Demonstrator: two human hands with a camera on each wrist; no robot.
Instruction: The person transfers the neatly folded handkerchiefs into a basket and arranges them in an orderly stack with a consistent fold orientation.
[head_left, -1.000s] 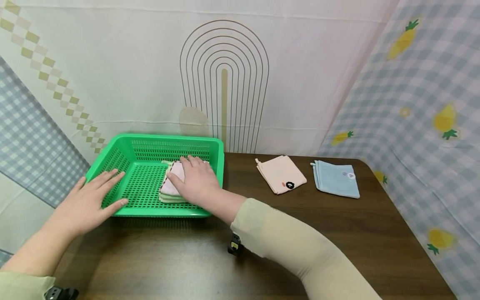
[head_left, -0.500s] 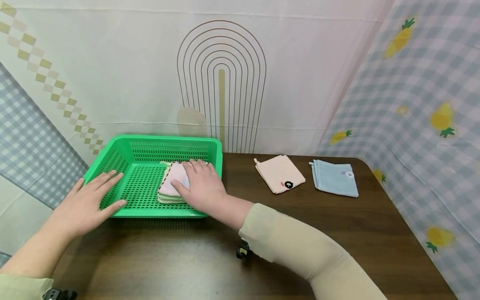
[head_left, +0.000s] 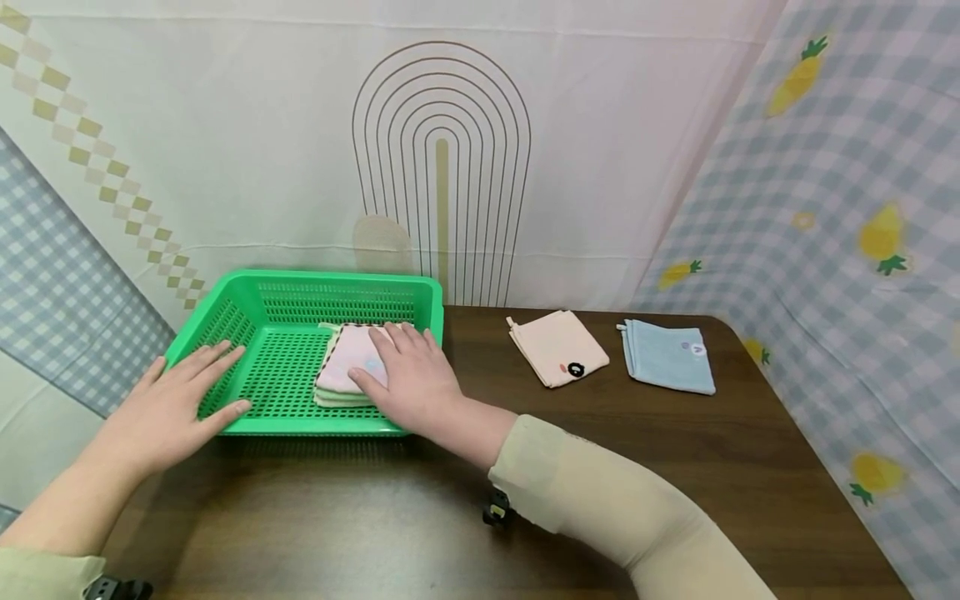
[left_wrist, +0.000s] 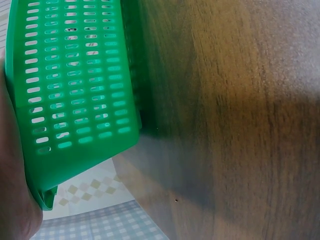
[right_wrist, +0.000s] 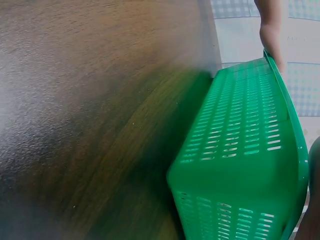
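Observation:
A small stack of folded towels (head_left: 348, 358), pale pink with a dark-dotted edge on top and light green below, lies in the right part of a green plastic basket (head_left: 262, 424). My right hand (head_left: 416, 375) rests over the right side of the stack, fingers extended; the wrist crosses the basket's front right corner. At the basket's left end, my left hand (head_left: 176, 408) lies on the rim with fingers spread. In the left wrist view, the basket's slotted wall (left_wrist: 75, 90) fills the left side, and only an edge of the hand shows.
Right of the basket, a folded pale pink towel (head_left: 558, 350) with a black round motif lies on the dark wooden table (head_left: 337, 517). A folded blue towel (head_left: 670, 357) lies farther right. Patterned cloth curtains (head_left: 637, 150) hang behind and on both sides.
My right hand has slid slightly to the right across the towel stack, uncovering more of the pink top towel. The left hand has stayed at the basket's rim.

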